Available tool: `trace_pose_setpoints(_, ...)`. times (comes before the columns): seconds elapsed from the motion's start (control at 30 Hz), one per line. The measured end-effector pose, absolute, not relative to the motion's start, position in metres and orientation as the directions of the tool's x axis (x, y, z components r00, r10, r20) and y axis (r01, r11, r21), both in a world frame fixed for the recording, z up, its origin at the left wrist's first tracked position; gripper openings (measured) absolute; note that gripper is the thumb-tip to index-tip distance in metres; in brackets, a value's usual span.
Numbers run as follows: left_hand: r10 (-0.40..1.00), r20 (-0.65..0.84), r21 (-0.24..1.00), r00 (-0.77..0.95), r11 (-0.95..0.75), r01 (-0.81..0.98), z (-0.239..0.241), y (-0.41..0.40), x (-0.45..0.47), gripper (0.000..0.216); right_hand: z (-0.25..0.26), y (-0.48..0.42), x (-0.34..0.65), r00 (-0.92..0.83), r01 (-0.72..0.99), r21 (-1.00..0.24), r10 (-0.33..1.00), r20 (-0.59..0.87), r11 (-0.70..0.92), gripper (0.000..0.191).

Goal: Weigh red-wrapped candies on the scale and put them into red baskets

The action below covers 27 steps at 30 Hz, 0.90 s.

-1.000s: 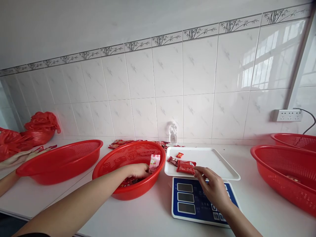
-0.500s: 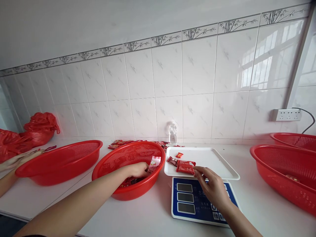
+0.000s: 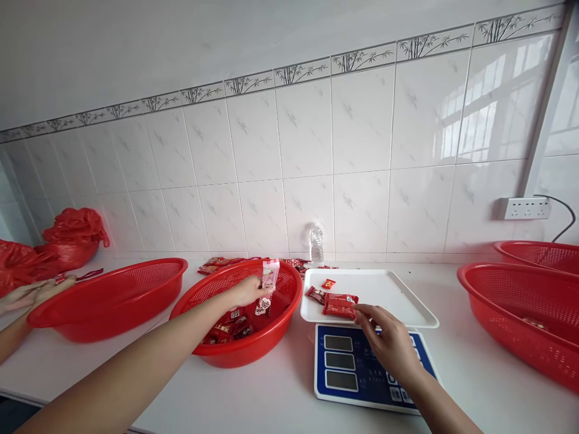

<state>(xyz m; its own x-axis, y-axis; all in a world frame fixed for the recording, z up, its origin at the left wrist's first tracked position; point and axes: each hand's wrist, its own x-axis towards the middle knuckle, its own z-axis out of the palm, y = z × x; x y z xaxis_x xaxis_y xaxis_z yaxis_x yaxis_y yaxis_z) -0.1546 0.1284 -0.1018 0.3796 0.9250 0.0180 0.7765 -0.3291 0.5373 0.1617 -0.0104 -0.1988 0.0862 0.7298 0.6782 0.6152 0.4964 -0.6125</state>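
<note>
My left hand (image 3: 247, 291) is closed on a pink snack packet (image 3: 270, 275), held up inside a red plastic basket (image 3: 244, 357). A small white-and-red wrapper (image 3: 262, 306) hangs just below those fingers; whether I hold it too is unclear. Several dark red wrapped snacks (image 3: 230, 325) lie in the bottom of this basket. On the white tray (image 3: 384, 289) of a blue digital scale (image 3: 362, 386), the fingertips of my right hand (image 3: 382, 334) pinch the edge of a red snack packet (image 3: 339, 305). Beside it lie a dark red packet (image 3: 315, 294) and a tiny red one (image 3: 329, 283).
An oval red basket (image 3: 113, 307) stands at left, with another person's hands (image 3: 38, 295) behind its far side. Red plastic bags (image 3: 75, 235) sit further back. Two more red baskets (image 3: 520, 319) are at right. A clear bottle (image 3: 317, 246) stands by the tiled wall.
My left hand has risen out of the basket's bottom, lifting the pink packet upright, so the snacks beneath now show. My right hand stays at the red packet on the tray.
</note>
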Motion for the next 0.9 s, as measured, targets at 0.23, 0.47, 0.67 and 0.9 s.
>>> trace_pose_setpoints(0.23,0.942,0.139,0.725,0.306,-0.307,0.617,-0.076,0.129,-0.139,0.044,-0.198,-0.01,0.163,0.111,0.631,-0.614,0.727,0.677,0.475,0.034)
trace_pose_setpoints(0.47,0.921,0.082,0.802,0.382,-0.288,0.523,-0.068,0.124,-0.079,0.049,-0.196,-0.01,0.166,0.133,0.668,-0.583,0.697,0.704,0.462,0.034)
trace_pose_setpoints(0.67,0.89,-0.003,0.713,0.455,-0.318,0.626,-0.085,0.119,-0.031,0.032,-0.196,-0.009,0.169,0.132,0.669,-0.58,0.693,0.708,0.465,0.038)
trace_pose_setpoints(0.9,0.862,0.131,0.322,0.49,-0.504,0.801,-0.091,0.122,-0.005,0.024,-0.192,-0.01,0.172,0.201,0.638,-0.635,0.703,0.683,0.435,0.039)
